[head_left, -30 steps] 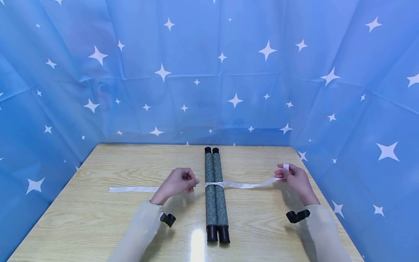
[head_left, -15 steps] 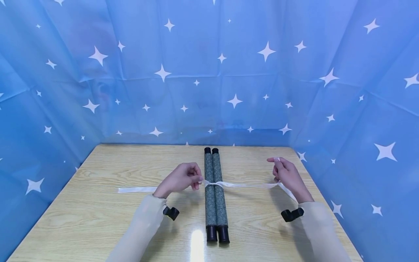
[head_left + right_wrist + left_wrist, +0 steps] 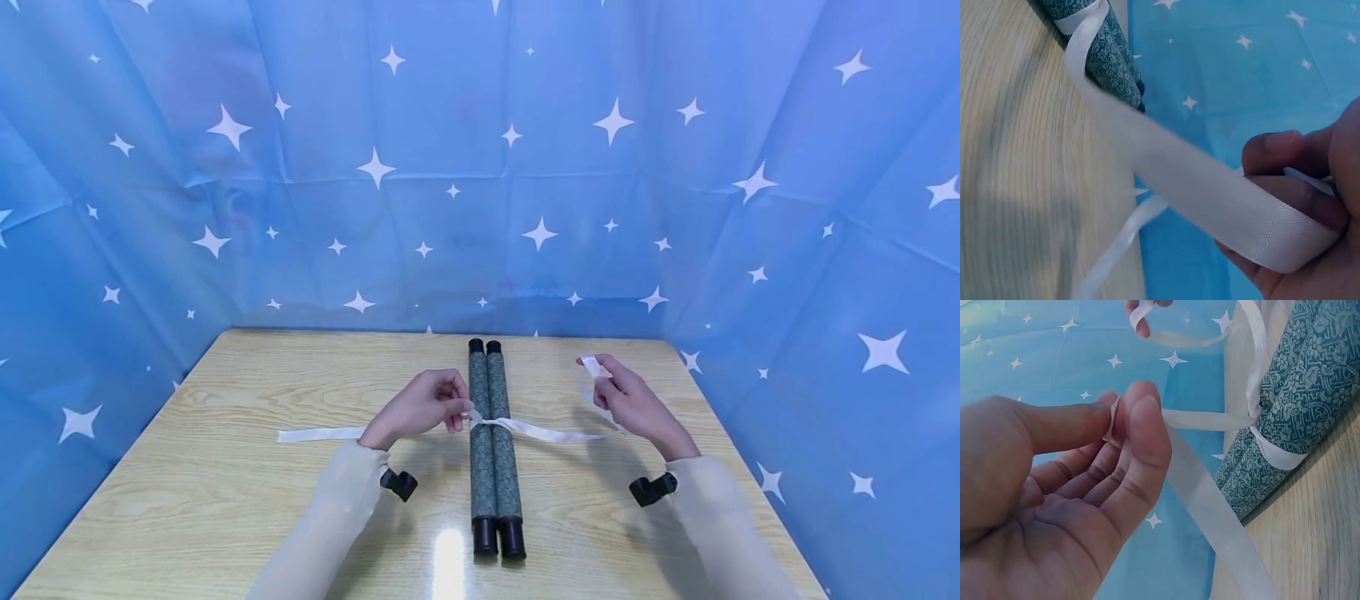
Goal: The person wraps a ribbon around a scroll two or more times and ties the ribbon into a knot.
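Observation:
A scroll with two rolled ends (image 3: 506, 475), covered in green patterned cloth with dark end knobs, lies lengthwise on the table. Round its middle goes a white satin ribbon (image 3: 543, 432), crossed or knotted on top. Just left of the scroll, my left hand (image 3: 422, 406) pinches one ribbon length between thumb and forefinger; its tail lies on the table beyond the wrist. My right hand (image 3: 630, 404), raised right of the scroll, holds the other length. In the right wrist view the ribbon (image 3: 1185, 175) bends round a finger. The scroll's underside is hidden.
The wooden table (image 3: 210, 500) ends at the back against a blue curtain (image 3: 450, 208) with white stars, which also hangs at both sides. Small black cameras are worn on both wrists, below cream sleeves (image 3: 318, 521).
My right hand has moved left toward the scroll and turned, with the ribbon now looped at its fingers. My left hand has shifted slightly right, drawing its ribbon tail along. The scroll stays put.

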### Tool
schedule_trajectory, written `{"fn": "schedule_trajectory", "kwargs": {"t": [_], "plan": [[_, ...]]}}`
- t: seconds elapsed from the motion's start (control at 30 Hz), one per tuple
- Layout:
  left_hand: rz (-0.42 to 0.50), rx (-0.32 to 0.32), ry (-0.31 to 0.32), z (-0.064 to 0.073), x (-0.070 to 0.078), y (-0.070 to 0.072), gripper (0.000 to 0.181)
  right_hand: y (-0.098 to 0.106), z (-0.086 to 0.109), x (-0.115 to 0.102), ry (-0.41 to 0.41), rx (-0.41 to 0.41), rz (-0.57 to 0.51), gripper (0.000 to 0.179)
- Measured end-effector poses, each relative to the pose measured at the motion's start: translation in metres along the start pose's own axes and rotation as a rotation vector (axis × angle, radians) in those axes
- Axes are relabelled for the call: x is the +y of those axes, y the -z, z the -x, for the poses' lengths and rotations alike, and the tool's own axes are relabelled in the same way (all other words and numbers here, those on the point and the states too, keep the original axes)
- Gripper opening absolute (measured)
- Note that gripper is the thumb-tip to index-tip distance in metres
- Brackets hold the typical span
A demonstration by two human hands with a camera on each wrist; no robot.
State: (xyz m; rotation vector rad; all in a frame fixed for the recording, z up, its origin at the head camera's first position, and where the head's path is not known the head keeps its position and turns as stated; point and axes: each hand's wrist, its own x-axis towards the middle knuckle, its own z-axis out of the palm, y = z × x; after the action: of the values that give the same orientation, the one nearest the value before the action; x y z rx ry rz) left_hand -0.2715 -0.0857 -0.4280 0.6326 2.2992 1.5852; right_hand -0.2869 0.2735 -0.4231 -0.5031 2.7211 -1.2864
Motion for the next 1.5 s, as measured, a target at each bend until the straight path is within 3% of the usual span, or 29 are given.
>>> {"fn": "schedule_trajectory", "kwargs": {"t": [0.17,0.47,0.73,1.2,1.37,1.5], "plan": [[0.018,-0.013,-0.009,-0.004,-0.001,-0.002,0.007,-0.007,-0.011,-0.011,0.054,-0.045,0.033,0.038],[0.065,-0.026,0.002,-0.011,-0.002,-0.006,0.007,-0.021,-0.033,-0.035,0.074,-0.119,0.042,0.046],[0.118,-0.038,0.014,-0.014,-0.001,-0.010,0.007,-0.031,-0.060,-0.058,0.125,-0.149,0.051,0.046],[0.118,-0.038,0.007,-0.014,0.002,-0.012,0.005,-0.049,-0.091,-0.092,0.243,-0.172,-0.014,0.048],[0.122,-0.036,-0.007,-0.014,0.000,-0.012,0.006,-0.055,-0.097,-0.089,0.214,-0.193,-0.019,0.047],[0.132,-0.040,-0.014,-0.014,-0.001,-0.012,0.007,-0.061,-0.096,-0.070,0.145,-0.256,0.071,0.047]]}}
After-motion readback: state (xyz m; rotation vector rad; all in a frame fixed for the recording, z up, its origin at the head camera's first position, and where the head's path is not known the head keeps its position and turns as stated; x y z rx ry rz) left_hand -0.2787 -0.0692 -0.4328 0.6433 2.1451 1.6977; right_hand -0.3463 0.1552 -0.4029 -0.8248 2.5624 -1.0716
